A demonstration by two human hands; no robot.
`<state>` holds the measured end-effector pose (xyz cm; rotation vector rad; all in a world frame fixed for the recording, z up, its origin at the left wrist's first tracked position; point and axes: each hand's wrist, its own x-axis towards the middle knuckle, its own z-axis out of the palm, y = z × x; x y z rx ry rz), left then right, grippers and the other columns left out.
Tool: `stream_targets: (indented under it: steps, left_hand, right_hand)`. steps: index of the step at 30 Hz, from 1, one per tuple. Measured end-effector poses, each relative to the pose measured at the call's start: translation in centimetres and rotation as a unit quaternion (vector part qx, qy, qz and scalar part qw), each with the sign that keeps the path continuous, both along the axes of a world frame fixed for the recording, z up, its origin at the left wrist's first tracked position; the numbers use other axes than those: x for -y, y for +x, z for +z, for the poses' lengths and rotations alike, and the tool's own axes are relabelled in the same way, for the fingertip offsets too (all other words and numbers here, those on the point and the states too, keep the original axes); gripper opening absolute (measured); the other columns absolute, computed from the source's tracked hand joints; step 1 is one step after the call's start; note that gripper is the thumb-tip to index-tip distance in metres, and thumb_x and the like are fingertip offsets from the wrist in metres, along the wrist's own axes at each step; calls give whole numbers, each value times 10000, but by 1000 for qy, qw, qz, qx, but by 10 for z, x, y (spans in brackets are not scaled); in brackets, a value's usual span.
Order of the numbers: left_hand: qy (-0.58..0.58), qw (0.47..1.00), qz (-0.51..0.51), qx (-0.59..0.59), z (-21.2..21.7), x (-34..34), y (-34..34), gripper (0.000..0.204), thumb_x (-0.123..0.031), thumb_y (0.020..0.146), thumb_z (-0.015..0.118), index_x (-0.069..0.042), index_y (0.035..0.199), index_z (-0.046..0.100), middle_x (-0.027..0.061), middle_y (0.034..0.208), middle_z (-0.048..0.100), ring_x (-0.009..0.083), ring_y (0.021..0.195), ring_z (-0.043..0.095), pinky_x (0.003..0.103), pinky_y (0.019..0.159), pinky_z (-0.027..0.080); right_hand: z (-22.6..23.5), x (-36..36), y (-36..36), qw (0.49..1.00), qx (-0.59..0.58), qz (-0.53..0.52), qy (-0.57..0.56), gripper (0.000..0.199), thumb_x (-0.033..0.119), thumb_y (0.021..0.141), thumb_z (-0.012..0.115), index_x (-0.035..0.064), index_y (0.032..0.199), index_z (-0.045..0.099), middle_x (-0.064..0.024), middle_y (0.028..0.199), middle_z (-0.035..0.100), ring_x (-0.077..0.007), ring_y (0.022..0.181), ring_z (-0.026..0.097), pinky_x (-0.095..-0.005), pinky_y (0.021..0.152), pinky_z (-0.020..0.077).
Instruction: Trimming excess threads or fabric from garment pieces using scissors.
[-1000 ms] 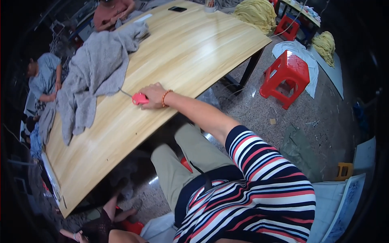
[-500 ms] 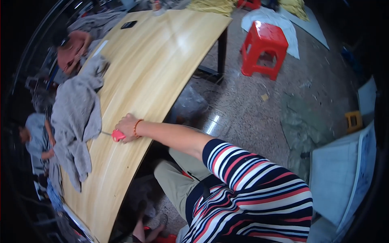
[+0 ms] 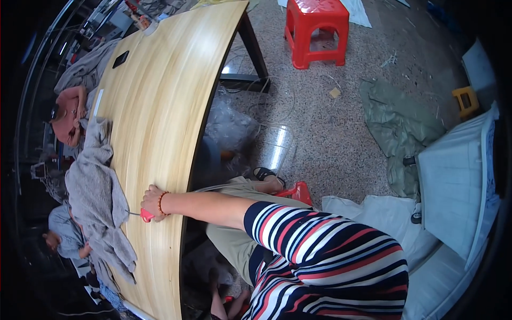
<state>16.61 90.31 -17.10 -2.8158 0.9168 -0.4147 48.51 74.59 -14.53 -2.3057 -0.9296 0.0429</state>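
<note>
My right hand [image 3: 154, 202] is closed around a red-handled tool [image 3: 146, 215] on the wooden table [image 3: 160, 106]. A thin dark shaft sticks out of the red part toward the grey fleecy cloth [image 3: 98, 184]; the fingers hide the rest, so its exact kind cannot be told. Rumpled, the cloth lies over the table's left edge, just beyond the shaft's tip. A beaded bracelet [image 3: 161, 202] circles my right wrist. My left hand does not show.
Two people sit across the table, one in a reddish shirt [image 3: 68, 114], one in grey-blue [image 3: 66, 232]. A phone [image 3: 121, 59] lies at the far end. A red stool [image 3: 318, 32], a green sheet [image 3: 392, 117] and a pale blue bin [image 3: 453, 181] stand or lie to the right.
The whole view has turned, so the table stands more upright and the stool sits higher. My right hand still grips the red-handled tool beside the cloth.
</note>
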Motion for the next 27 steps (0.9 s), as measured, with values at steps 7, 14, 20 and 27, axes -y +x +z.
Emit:
stream_targets:
  steps: [7,14,20,27]
  left_hand:
    - [-128,991,20,-40,-21,-46,-9,590,-405,896,611,-58,1364,513,165,1415,493,354,1355,385,501,1128,292]
    - [-249,848,-330,331,213,170,0,468,-226,971,564,17,1361,475,209,1397,498,339,1361,381,513,1148,268]
    - [-239,752,-400,466,226,173,-10,572,-305,989,546,-53,1462,344,141,1353,494,318,1270,447,485,964,423]
    - [-310,938,-146,58,166,141,-66,194,-157,868,654,-26,1011,667,119,873,678,207,724,651,274,639,530]
  right_hand:
    - [6,27,-11,1000,-21,-2,-22,466,414,622,784,136,987,699,-57,1037,690,-228,1054,600,-410,925,353]
    - [-6,57,-10,998,-1,-60,30,239,434,774,619,286,926,727,-71,954,719,-310,952,659,-469,848,423]
    - [14,47,-8,999,26,-10,21,572,445,687,728,190,1190,633,-112,1104,685,-329,1060,621,-469,915,425]
    - [17,51,-7,1000,23,12,-9,650,437,745,746,106,1283,591,-143,1136,673,-315,1092,610,-421,973,413]
